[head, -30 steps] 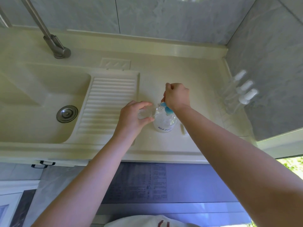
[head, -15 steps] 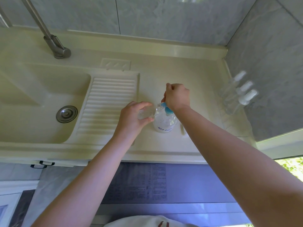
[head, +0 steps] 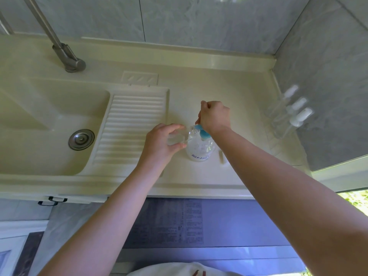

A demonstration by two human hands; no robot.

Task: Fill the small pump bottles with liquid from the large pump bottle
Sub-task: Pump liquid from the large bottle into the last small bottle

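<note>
centrally, left hand [head: 159, 144] gripping small bottle [head: 179, 137], right hand [head: 216, 116] curled over large bottle [head: 201, 149] pump, blue label unreadable

Big pump bottle [head: 201, 149]: see-through w/ blue letters low down, bright blue pump top [head: 202, 132]. Small bottle [head: 178, 138] in the left hand [head: 162, 143]: see-through. 3 small bottles [head: 286, 114] by the wall: see-through w/ white caps. Sink top [head: 179, 86]: cream, w/ raised stripes on the washboard [head: 129, 128]. Drain [head: 81, 139] & tap [head: 65, 54]: silver-grey. Wall tiles [head: 199, 22]: grey marble swirls.
</note>
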